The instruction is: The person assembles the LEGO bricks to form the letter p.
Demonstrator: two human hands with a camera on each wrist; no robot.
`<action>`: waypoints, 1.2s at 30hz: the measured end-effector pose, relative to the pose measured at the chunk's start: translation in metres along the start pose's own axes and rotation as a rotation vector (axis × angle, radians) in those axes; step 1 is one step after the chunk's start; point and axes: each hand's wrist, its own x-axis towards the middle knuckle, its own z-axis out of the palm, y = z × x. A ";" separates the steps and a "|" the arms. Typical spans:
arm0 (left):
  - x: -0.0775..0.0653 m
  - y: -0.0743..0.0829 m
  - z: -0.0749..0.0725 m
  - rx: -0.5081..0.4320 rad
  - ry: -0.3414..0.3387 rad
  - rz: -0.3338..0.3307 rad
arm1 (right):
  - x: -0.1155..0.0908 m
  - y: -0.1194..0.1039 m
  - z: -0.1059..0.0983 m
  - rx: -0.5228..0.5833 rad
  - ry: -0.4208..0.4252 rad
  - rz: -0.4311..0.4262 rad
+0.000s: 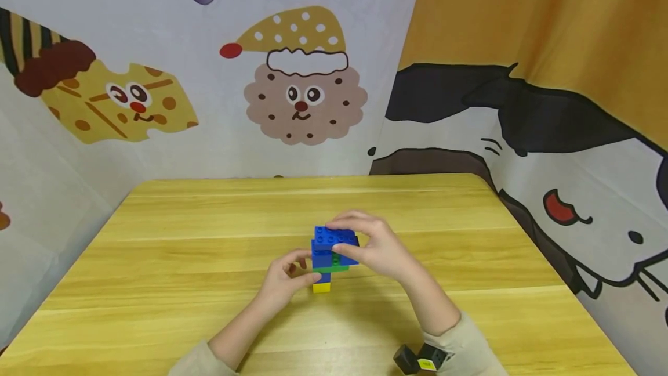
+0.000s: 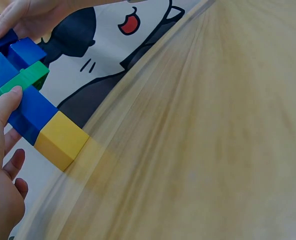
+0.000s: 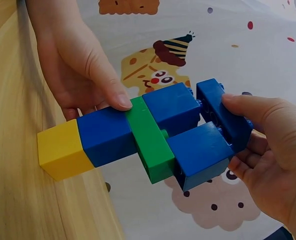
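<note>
A toy brick stack stands upright on the wooden table, a yellow brick (image 3: 63, 154) at its base and a blue brick (image 3: 108, 136) above. Over these lies a thin green brick (image 3: 152, 142), bearing two blue bricks side by side, a left one (image 3: 172, 104) and a right one (image 3: 200, 155). My left hand (image 1: 282, 283) holds the stack, thumb at the green brick and lower blue brick. With thumb and fingers, my right hand (image 1: 380, 248) grips a long blue top brick (image 3: 224, 112). In the right wrist view this brick sits tilted, a narrow gap showing beneath part of it.
Near the front of the wooden table (image 1: 182, 260), beside the right sleeve, is a small black device (image 1: 417, 360) with a yellow label. A cartoon-printed curtain (image 1: 172, 28) hangs behind the table and along its sides.
</note>
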 end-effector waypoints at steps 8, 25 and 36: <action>-0.003 0.023 0.001 0.025 -0.002 -0.015 | 0.000 0.002 0.000 -0.005 -0.033 0.006; 0.001 0.000 0.001 -0.002 -0.003 0.007 | 0.002 0.004 0.005 -0.008 -0.060 -0.007; -0.002 0.013 0.001 0.010 0.000 0.001 | 0.002 0.005 0.005 0.017 -0.067 0.017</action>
